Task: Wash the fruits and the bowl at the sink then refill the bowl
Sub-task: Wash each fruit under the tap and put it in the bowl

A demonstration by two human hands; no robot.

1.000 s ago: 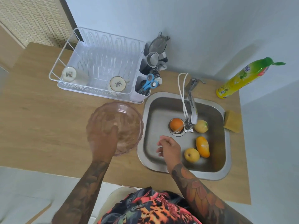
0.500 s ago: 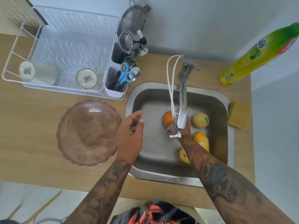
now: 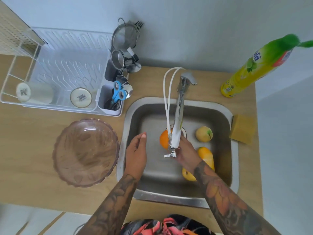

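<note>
Looking down from my head camera, nearest me is a bright patterned shirt at the bottom edge, and both of my tattooed forearms reach forward from it over the front rim of the steel sink (image 3: 169,198), which is set into the right half of the wooden worktop (image 3: 25,150). My left hand (image 3: 136,154) hangs over the sink's left side, fingers straight and relaxed, holding nothing. My right hand (image 3: 184,154) is under the tip of the faucet spout (image 3: 177,122), touching it beside a small metal lever; its fingers are hidden by the spout, so I cannot tell whether it grips anything. Just past that hand, under the spout tip, an orange (image 3: 164,139) sits at the drain, partly covered. The orange lies directly ahead of the right hand (clearly the nearer one; the left is further off to the side). A long orange-yellow fruit (image 3: 207,157) lies just right of my right wrist, its long axis running front to back. A yellow fruit (image 3: 187,175) is half hidden beneath my forearm, and a round yellow-green fruit (image 3: 204,134) rests toward the sink's right wall. Left of the sink, the empty pink glass bowl (image 3: 86,151) stands on the worktop, near my left hand but untouched. Farther back are a sponge (image 3: 243,131) on the sink's right edge, a white dish rack (image 3: 64,73) at the back left corner with blue scissors (image 3: 119,92) in its caddy, and a dish soap bottle (image 3: 254,68) at the back right.
</note>
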